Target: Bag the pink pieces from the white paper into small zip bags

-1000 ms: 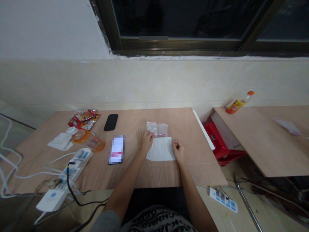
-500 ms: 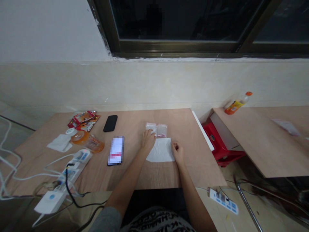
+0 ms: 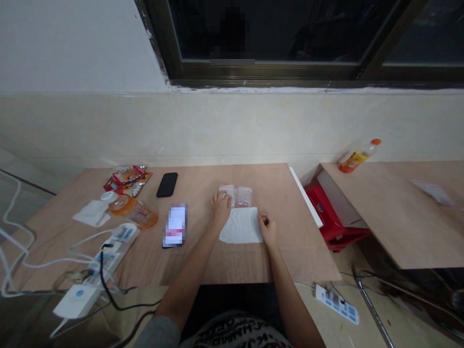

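Observation:
A white tissue (image 3: 240, 226) lies spread on the wooden table. Just beyond it sit two small clear zip bags side by side: the left bag (image 3: 228, 188) and the right bag (image 3: 244, 196), which shows a little pink at its lower end. My left hand (image 3: 220, 209) rests at the left bag with fingers apart, partly covering it and the tissue's upper left corner. At the tissue's right edge, my right hand (image 3: 268, 230) is closed, thumb and fingers curled together. Whether the tissue's edge is pinched there, I cannot tell.
Left of my arms lie a lit phone (image 3: 175, 225), a black phone (image 3: 167, 184), an orange drink bottle (image 3: 134, 211), snack packets (image 3: 126, 180), a folded tissue (image 3: 92, 213) and a power strip (image 3: 116, 246) with cables. Right of the table are a red stool (image 3: 328, 217) and another table (image 3: 406, 212).
My left hand has shifted slightly left on the bag, its fingers drawn in a little. My right hand stays at the tissue's right edge. The whole view has moved slightly.

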{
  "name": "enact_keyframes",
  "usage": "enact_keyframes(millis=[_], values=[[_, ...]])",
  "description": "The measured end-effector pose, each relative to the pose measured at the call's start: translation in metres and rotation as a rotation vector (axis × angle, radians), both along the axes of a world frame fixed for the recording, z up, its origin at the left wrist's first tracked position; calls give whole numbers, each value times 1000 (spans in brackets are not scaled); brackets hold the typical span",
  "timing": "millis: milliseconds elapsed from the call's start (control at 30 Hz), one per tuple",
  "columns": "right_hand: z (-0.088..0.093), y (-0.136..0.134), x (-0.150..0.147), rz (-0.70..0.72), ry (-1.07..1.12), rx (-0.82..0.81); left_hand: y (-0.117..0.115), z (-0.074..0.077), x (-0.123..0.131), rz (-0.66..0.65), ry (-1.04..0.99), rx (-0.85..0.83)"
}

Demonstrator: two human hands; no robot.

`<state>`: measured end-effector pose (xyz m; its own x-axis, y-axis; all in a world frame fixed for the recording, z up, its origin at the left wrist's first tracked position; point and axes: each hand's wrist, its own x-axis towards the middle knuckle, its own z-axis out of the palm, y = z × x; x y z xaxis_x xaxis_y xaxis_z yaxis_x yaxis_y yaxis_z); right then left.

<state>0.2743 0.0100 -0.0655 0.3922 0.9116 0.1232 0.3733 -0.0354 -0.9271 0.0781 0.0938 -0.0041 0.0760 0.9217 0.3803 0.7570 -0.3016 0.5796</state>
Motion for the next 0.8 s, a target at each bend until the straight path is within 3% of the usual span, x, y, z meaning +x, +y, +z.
enact_keyframes(millis=[100,167,233,333,500,700,800], values=[[0,0,0,6,-8,2,-1,26,-4,98,-426,-12],[-1,0,0,3,-11,7,-6,44,-9,40,-597,-30],[-2,0,0,0,-9,5,-14,58,-15,-96,-727,-151],[-2,1,1,12,-3,2,-29,71,-23,-118,-1009,-332],[11,-3,-8,-1,81,30,-52,71,-26,-199,-1173,-612],[31,-13,-41,254,335,24,-67,63,-21,-101,-1253,-643],[35,-17,-53,281,446,4,-70,60,-21,-88,-1279,-643]])
